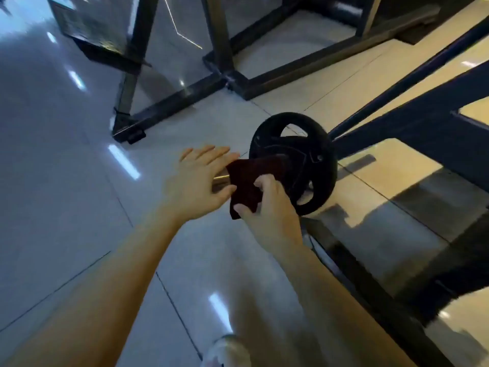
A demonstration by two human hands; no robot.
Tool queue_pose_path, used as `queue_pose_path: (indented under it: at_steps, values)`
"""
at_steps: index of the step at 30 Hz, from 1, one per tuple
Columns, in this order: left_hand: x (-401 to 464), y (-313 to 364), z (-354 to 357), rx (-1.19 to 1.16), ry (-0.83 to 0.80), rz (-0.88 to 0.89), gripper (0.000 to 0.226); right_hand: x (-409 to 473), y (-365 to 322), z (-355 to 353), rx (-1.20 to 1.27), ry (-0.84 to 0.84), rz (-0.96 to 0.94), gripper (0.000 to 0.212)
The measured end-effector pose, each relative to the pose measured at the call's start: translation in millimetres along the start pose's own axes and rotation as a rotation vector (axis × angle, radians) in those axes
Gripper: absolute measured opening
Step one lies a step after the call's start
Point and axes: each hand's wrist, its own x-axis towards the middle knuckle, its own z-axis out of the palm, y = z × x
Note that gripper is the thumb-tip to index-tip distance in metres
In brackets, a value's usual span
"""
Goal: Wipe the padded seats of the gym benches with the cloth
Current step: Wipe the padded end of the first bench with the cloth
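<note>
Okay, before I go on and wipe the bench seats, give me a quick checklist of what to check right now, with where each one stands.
1. Cloth in hand: ok. The right hand pinches the dark red cloth.
2. Left hand free: ok. The left hand is open with straight fingers, beside the cloth.
3. Cloth on a padded seat: not ok. It lies over the metal bar end by the black weight plate.
4. Padded seat in view: not ok. Only dark frames and the tiled floor show.
5. Cloth clean or damp: cannot tell.
</note>
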Motion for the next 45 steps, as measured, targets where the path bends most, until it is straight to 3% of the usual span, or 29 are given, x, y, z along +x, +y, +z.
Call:
queue_pose_path:
  at_steps: [3,8,16,21,24,27,33,37,41,45]
  values:
    - [-2.0,-1.4,6.8,0.018,0.158,0.027,0.058,11.1,3.9,27.6,-0.067,0.138,-0.071,0.049]
    - [-4.7,-10.1,15.3,0.072,0.282,0.113,0.045,21.6,0.7,31.3,-0.285,0.222,-0.118,0.053]
    - [-4.4,-10.2,15.7,0.077,0.309,0.138,0.052,26.3,-9.8,22.3,-0.230,0.199,-0.038,0.017]
    - [-7.9,-6.8,7.0,0.146,0.188,0.134,0.061,1.7,-21.9,-20.9,-0.125,0.127,-0.016,0.016]
    - [-17.1,20.9,-9.7,0.075,0.118,0.166,0.053,-36.6,-40.3,-59.4,-0.110,0.158,-0.067,0.014]
    - [-38.1,74.5,-32.2,-0.303,0.131,0.105,0.020,-93.0,-61.1,-104.3,-0.137,0.202,-0.145,0.017]
    - [-96.8,158.1,-94.3,-0.740,-0.044,0.234,0.008,-223.1,-84.4,-200.7,-0.619,0.298,-0.185,0.023]
    - [-140.3,204.6,-140.1,-0.995,-0.123,0.306,0.010,-310.6,-94.8,-245.2,-0.753,0.426,-0.139,0.023]
    - [-172.0,246.7,-182.8,-0.945,-0.050,0.504,0.002,-375.2,-103.4,-270.1,-0.742,0.523,-0.139,0.024]
    - [-189.6,272.3,-222.9,-0.710,0.127,0.580,0.005,-422.7,-117.4,-291.5,-0.652,0.481,-0.086,0.022]
